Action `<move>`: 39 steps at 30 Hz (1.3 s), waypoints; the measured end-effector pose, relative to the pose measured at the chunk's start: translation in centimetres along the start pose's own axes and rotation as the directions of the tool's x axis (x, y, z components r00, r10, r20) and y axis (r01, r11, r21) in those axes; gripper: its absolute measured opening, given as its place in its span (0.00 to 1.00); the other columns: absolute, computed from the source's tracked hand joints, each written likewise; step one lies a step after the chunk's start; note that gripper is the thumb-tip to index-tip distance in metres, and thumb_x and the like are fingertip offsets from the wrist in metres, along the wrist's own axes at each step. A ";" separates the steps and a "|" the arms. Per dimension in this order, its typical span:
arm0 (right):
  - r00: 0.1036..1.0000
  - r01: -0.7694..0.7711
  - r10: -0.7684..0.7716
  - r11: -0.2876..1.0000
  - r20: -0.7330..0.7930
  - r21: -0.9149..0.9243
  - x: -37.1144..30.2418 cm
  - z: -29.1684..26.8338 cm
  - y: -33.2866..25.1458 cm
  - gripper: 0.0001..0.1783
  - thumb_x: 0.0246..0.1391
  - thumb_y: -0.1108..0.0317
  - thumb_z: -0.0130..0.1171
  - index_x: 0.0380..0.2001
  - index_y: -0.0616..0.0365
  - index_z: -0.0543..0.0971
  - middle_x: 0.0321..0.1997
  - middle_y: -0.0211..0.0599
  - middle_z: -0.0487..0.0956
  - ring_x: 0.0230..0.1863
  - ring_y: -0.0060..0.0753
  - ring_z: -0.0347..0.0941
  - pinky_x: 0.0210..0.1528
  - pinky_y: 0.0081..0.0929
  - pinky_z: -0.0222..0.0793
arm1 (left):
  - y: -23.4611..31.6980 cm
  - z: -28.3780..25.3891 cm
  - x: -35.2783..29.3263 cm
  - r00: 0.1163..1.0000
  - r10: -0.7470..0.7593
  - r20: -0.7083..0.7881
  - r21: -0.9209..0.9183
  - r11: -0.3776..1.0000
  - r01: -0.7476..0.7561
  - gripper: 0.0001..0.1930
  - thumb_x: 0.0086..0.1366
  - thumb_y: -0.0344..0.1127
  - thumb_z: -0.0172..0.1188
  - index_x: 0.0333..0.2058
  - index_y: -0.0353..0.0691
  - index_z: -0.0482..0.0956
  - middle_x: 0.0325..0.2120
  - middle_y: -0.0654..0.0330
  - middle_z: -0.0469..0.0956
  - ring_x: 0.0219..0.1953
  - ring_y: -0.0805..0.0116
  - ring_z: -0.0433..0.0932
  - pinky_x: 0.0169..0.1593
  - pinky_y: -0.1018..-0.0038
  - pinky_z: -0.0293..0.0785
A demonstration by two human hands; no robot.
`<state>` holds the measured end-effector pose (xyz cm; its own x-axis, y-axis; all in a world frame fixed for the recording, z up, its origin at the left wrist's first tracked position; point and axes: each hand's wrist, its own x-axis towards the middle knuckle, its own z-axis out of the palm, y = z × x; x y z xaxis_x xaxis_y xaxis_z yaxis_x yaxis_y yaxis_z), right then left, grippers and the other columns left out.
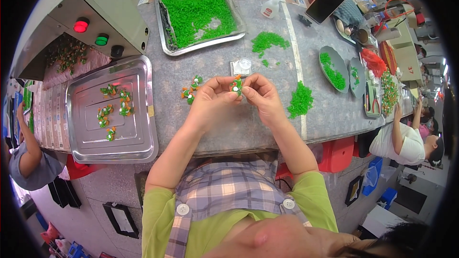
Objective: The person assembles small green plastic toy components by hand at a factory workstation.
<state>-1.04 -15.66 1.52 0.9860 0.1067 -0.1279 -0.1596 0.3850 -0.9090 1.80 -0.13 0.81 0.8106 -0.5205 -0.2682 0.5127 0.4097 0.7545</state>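
Over the near middle of the grey table, my left hand (210, 101) pinches a small green, white and orange figurine (236, 86) between thumb and fingers. My right hand (264, 98) is closed too, its thumb and fingertips on the figurine's right side. Just beyond the fingertips sits a small white block with a round clear dish (244, 64) on it. Several similar figurines (191, 91) lie by my left hand, partly behind it. A loose pile of small green pieces (300, 100) lies to the right of my right hand.
A metal tray (152, 141) with several figurines stands at left, below a grey machine (103, 5) with red and green lights. Farther back are a tray of green pieces (196, 9) and a white bottle (270, 8). Grey-green dishes (325, 50) stand right. Other people sit at both sides.
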 end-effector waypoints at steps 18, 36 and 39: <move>0.992 0.118 -0.123 0.978 -0.024 -0.173 0.0 0.8 0.0 0.05 0.50 0.71 0.51 0.27 0.59 0.68 0.26 0.25 0.70 0.28 0.12 0.65 0.30 0.11 0.60 | -0.6 0.3 -0.1 0.985 0.174 0.005 0.031 0.984 -0.174 0.15 0.51 0.23 0.56 0.40 0.34 0.67 0.34 0.60 0.71 0.36 0.74 0.72 0.41 0.77 0.69; 1.000 0.003 -0.011 0.944 -0.024 -0.331 -0.1 0.0 -0.5 0.06 0.49 0.71 0.52 0.25 0.58 0.66 0.25 0.21 0.66 0.28 0.10 0.59 0.29 0.10 0.54 | -1.3 0.2 -0.1 0.954 0.300 0.009 0.307 0.907 -0.288 0.14 0.50 0.23 0.57 0.38 0.34 0.69 0.32 0.63 0.72 0.36 0.78 0.70 0.42 0.80 0.67; 0.997 0.061 -0.071 0.938 -0.019 -0.341 -0.2 -0.1 -0.3 0.06 0.50 0.70 0.51 0.24 0.58 0.66 0.22 0.21 0.66 0.22 0.08 0.56 0.22 0.09 0.52 | -1.2 0.4 -0.1 0.960 0.278 0.016 0.363 0.893 -0.265 0.15 0.50 0.23 0.57 0.39 0.34 0.69 0.31 0.63 0.71 0.36 0.78 0.70 0.42 0.80 0.67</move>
<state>-1.14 -15.93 1.79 0.9957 0.0610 -0.0704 -0.0738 0.0549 -0.9958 1.02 -0.87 0.14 0.9168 -0.3975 -0.0383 0.1406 0.2314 0.9626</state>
